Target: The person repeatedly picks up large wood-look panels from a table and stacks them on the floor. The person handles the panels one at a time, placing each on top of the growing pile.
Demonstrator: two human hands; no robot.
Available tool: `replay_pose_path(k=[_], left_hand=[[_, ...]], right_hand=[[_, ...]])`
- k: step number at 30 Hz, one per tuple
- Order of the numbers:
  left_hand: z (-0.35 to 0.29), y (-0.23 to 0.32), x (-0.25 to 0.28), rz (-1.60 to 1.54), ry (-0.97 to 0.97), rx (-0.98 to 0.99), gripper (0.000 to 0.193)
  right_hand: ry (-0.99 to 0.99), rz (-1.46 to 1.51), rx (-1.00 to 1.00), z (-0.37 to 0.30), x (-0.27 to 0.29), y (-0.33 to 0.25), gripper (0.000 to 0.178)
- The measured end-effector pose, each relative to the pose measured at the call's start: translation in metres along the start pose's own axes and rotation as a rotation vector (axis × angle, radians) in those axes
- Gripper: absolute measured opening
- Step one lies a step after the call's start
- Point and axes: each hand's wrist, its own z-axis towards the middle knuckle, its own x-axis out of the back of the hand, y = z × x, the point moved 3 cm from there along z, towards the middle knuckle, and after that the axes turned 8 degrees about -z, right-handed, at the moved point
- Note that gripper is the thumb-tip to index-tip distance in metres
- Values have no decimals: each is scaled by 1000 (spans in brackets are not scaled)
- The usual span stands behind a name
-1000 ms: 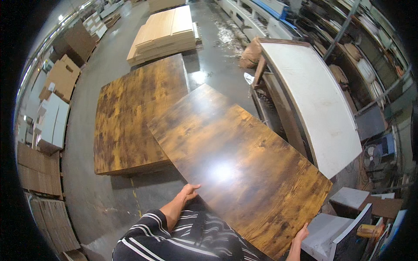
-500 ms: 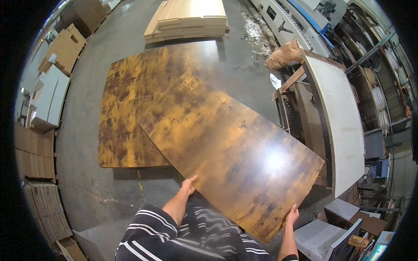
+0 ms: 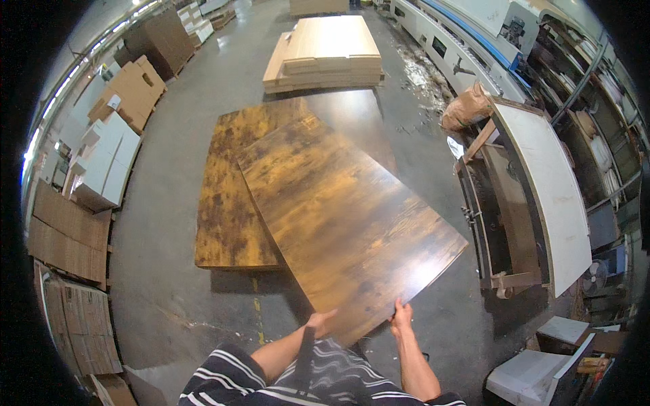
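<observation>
"Who's nearest us?"

"A person in a black shirt with white stripes [image 3: 227, 372], both arms reaching forward."

"And the hands?"

"Both are holding. The left hand [image 3: 321, 322] has the left edge of a large rectangular board with a glossy, mottled brown-and-gold woodgrain face [image 3: 352, 216], close to its near corner. The right hand [image 3: 401, 317] grips the near right edge, thumb up top. I can't see the fingers underneath."

"Where's the board itself?"

"Slanting away from the body, its far end over a low stack of matching brown-and-gold boards [image 3: 230, 203]. Whether it touches that stack, I can't tell from here."

"What's over on the right?"

"Beyond a whitish, box-shaped piece [image 3: 521, 379] at the near right, there's a long table with a white top and brown frame [image 3: 555, 203]. A crumpled brown sack [image 3: 467, 107] sits by its far end."

"And left?"

"Bundled flat brown cardboard [image 3: 81, 325], then a stack of white panels [image 3: 112, 162] farther along."

"At the far side?"

"A stack of pale wooden boards [image 3: 332, 54] behind the brown ones, and a long white machine with a blue strip [image 3: 450, 51] to the right."
</observation>
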Motion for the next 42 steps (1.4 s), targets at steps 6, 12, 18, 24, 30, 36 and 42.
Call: replay_pose_path(k=[6,12,18,24,30,36,42], left_hand=[[-30,45,111,-275,182,-181,44],[-33,62,250,-157,329,-178,46],[-30,58,343,109,499,-235,46],[-16,52,416,351,829,-115,66],[36,23,476,-507,979,120,96],[100,100,522,-553,765,52,98],[131,162,548,-457,843,-14,99]], right_hand=[[-434,245,-214,-52,-105,47,38],[-189,447,-184,1,-88,28,52],[-127,295,-389,19,-113,108,44],[-36,230,-512,2,-151,212,44],[2,278,-631,1,-229,292,52],[77,224,-648,40,-321,311,58],[186,180,-613,47,-391,301,64]])
